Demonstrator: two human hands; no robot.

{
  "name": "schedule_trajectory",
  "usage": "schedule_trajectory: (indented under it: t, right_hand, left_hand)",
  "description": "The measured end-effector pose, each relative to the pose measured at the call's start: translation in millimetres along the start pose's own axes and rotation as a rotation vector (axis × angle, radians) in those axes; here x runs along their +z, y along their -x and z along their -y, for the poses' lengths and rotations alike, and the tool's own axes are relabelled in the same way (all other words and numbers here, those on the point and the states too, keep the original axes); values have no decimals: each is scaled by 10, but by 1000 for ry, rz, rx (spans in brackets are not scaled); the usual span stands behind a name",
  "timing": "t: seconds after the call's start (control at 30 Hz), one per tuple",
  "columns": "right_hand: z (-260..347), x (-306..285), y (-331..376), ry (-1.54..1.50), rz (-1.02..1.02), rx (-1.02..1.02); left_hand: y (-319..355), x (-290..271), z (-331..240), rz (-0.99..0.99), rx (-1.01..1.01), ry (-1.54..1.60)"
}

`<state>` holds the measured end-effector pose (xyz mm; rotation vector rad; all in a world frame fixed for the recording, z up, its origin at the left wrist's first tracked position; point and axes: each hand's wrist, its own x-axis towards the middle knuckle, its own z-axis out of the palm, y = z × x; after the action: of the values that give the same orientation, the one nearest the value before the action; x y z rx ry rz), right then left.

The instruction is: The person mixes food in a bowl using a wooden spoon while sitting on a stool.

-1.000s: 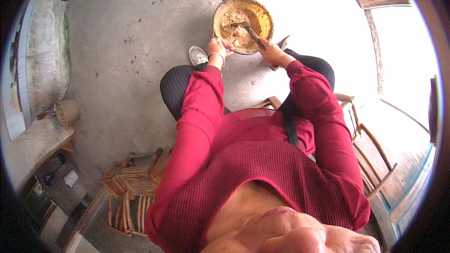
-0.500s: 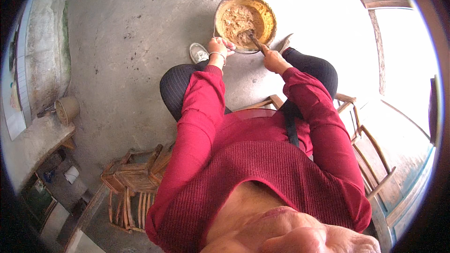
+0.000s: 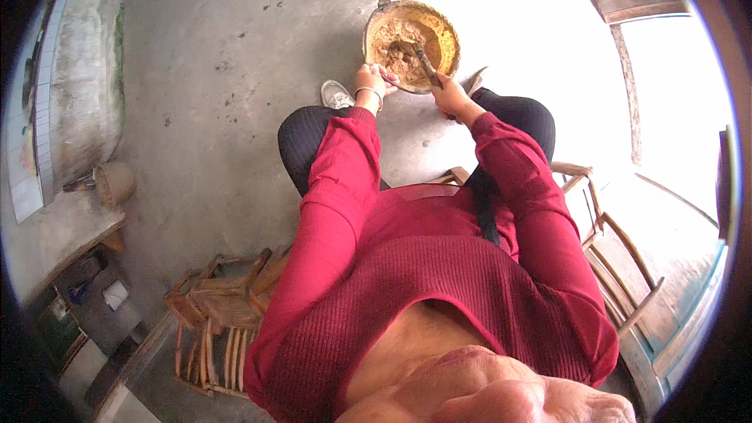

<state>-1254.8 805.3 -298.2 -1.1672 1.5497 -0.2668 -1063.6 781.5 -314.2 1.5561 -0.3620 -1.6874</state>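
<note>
While a tan, rounded container (image 3: 116, 184) stood against the ledge at the far left, a brown wooden chair with slats (image 3: 223, 303) lay nearer the person, beside the left sleeve. Further right, a pale shoe (image 3: 337, 95) rested on the grey floor, just short of the left hand (image 3: 374, 81), which wore a band at the wrist. That hand's fingers were closed on the near-left edge of a round bucket with a yellow-stained inner wall (image 3: 449, 48); whether they had caught the rim alone or a thin handle as well, I could not tell. The bucket stood on the floor straight ahead of the person, beyond both knees, its mouth open toward the camera.

Inside it lay a lumpy, light-brown mash (image 3: 394, 34), with a dark, slender wooden stirring tool (image 3: 427, 65) sunk into it. The tool's long axis slanted from the near-right rim, up and leftward, to about the middle of the mash. Its upper end was gripped in the right hand (image 3: 450, 96), just outside the rim; the left hand was apart from it, across the near side of the bucket. Rightmost, past the right knee, stood a second wooden chair with bent rails (image 3: 623, 247).
</note>
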Motion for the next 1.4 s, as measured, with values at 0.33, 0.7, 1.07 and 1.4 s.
schedule_trajectory:
  t: [0.33, 0.7, 1.07, 1.4]
  right_hand:
    - [202, -7, -468, 536, -117, -218]
    - [269, -291, -177, 896, 234, -303]
    - [796, -853, 711, 894, 234, -163]
    - [-252, -128, 26, 837, 105, -121]
  left_hand:
    - [27, -53, 60, -77, 10, -58]
    - [-30, -116, 120, -89, -2, -24]
    - [49, -44, 46, -40, 1, -72]
    - [-104, -127, 182, -90, -75, -7]
